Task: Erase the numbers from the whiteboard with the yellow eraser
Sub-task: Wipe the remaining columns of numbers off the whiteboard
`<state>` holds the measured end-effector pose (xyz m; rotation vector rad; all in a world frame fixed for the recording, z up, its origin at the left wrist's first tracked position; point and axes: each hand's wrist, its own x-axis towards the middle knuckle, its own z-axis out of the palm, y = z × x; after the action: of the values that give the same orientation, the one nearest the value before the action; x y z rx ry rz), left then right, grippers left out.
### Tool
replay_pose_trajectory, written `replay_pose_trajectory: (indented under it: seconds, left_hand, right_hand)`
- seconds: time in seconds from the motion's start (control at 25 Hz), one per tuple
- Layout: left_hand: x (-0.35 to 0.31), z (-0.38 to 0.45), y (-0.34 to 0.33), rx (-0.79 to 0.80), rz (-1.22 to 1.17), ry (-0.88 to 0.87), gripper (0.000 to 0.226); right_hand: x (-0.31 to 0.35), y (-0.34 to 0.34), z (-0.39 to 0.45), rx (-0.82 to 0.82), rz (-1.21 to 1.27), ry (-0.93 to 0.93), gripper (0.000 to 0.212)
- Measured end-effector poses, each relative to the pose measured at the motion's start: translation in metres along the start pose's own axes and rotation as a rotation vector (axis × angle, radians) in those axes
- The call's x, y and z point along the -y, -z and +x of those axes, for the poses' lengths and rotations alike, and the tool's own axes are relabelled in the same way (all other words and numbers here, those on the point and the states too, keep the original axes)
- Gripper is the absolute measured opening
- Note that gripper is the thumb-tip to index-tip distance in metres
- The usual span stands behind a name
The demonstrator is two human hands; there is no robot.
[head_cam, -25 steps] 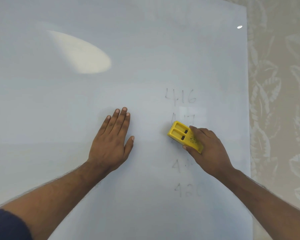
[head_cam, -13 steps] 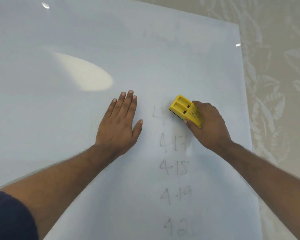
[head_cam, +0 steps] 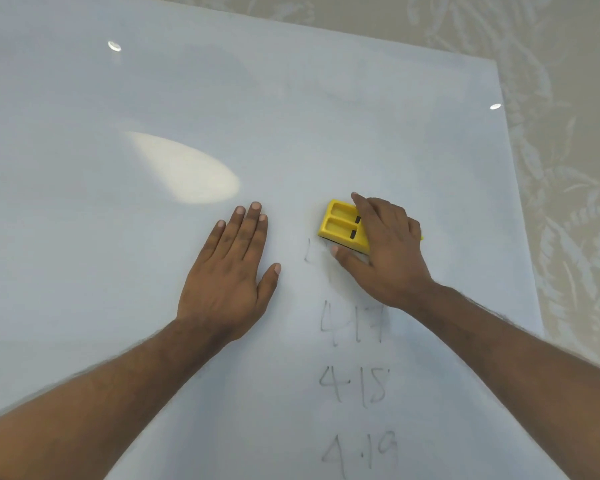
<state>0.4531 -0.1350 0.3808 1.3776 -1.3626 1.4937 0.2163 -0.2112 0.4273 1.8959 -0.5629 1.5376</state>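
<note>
While left hand (head_cam: 230, 271) lies flat, fingers spread, on whiteboard (head_cam: 118, 254), I see right hand (head_cam: 383, 251) gripping yellow eraser (head_cam: 342, 225) pressed on board, just right of left hand, beyond faint numbers (head_cam: 355, 386).

- the large white whiteboard (head_cam: 291, 116) has a smooth, glossy face; it mirrors a broad oval patch of light and two small bright spots; a faint grey haze of smeared ink dulls the sheen near the writing
- the handwritten grey numbers (head_cam: 355, 386) look thin, dry and partly rubbed, matt against the shiny board
- the small yellow block eraser (head_cam: 340, 225) looks like moulded hard plastic, smooth with a slight sheen; two shallow recesses are pressed into its top; a dark strip along its underside looks soft and matt, like felt
- the pale beige wall covering (head_cam: 568, 168) carries a leaf pattern with a soft, low sheen
</note>
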Motion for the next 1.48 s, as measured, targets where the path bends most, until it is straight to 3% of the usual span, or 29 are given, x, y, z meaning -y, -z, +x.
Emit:
replay_pose_trajectory:
  seconds: [0.08,0.2,0.32,0.84,1.12,1.48]
  left_hand:
    - [0.001,0.001,-0.002,-0.014,0.002,-0.008,0.07]
    - [0.001,0.0,-0.002,-0.024,0.001,-0.015,0.069]
    - [0.001,-0.001,-0.002,-0.035,-0.005,-0.019,0.068]
    - [0.0,-0.007,-0.003,-0.067,-0.03,-0.032,0.064]
    - [-0.003,-0.011,-0.005,-0.068,-0.002,-0.016,0.063]
    - [-0.009,-0.016,-0.004,-0.053,0.038,0.028,0.063]
  right_hand:
    - [0.008,-0.009,0.003,-0.052,-0.09,-0.008,0.071]
    - [0.021,-0.013,0.012,-0.095,-0.068,-0.058,0.059]
    - [0.031,-0.018,0.01,-0.083,-0.132,0.009,0.051]
    - [0.031,0.002,-0.048,0.231,-0.14,0.111,0.053]
    - [-0.015,0.011,-0.026,0.059,-0.13,-0.006,0.055]
    - [-0.038,0.009,-0.04,-0.031,-0.111,-0.054,0.054]
